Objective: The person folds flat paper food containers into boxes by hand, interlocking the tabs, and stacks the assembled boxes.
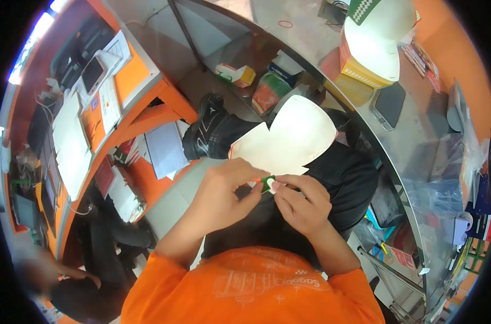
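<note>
White carton [303, 129]: is lying opened out over the person's lap, plain inner face up, its broad flaps spreading forward beyond the hands.
Green tab [266, 186]: is sitting between the fingertips at the carton's near edge, apparently part of it, though the join is hidden.
Handling: the carton is looking light, thin and springy, likely to crease if squeezed hard; its edges and folds are offering the safest hold, the broad panels less so.
Hands: left hand [230, 190] and right hand [305, 204] are almost meeting, both pinching the green tab.
Lap: dark trousers [337, 175] are backing the carton softly, giving no flat support.
Right-hand bench [359, 121]: is curving close past the knee, its edge limiting room; a formed carton [367, 59] and a phone [390, 105] are resting there.
Left-hand bench [134, 78]: is holding papers [71, 143], well apart from the hands.
</note>
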The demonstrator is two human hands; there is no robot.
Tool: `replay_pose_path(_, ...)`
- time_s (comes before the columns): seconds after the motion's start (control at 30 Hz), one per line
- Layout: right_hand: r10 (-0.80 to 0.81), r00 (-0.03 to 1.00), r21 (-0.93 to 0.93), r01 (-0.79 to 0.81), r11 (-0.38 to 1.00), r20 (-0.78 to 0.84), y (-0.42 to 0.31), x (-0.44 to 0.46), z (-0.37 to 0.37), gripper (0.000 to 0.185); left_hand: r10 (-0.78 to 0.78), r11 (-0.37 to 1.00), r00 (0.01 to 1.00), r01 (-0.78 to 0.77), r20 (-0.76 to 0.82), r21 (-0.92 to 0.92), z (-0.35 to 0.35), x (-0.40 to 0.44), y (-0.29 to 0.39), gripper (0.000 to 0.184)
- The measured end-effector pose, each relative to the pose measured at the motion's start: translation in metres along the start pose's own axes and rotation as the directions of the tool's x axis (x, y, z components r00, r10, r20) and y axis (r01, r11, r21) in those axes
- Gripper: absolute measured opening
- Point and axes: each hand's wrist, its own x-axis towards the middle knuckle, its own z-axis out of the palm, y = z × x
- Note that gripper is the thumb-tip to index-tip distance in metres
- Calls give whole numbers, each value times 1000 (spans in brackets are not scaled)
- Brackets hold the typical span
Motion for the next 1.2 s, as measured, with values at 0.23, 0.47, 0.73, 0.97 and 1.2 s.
replay_pose_path(0.23, 0, 998, 19, -1, 1000, 59, 6, -4, -1, 27, 54, 998, 998, -55, 19, 43, 3, -1, -5, 26)
replay_pose_path(0.47, 4, 995, 11, -6, 1000, 101, 7, -6, -3, 24, 94, 995, 994, -97, 59, 39, 7, 0, -12, 28)
replay_pose_path(0.73, 92, 988, 75, -101, 992, 123, 2, -11, 5, 27, 145, 987, 984, -151, 98, 48, 2, -1, -8, 30)
replay_pose_path(0.97, 97, 982, 117, -116, 986, 159, 1, -4, -1, 21, 204, 968, 975, -215, 92, 130, -1, -2, 6, 31)
replay_pose_path(1.2, 259, 878, 430, -432, 793, 403, 2, 7, -9, 19, 368, 901, 904, -404, 217, 156, -5, -4, 3, 37)
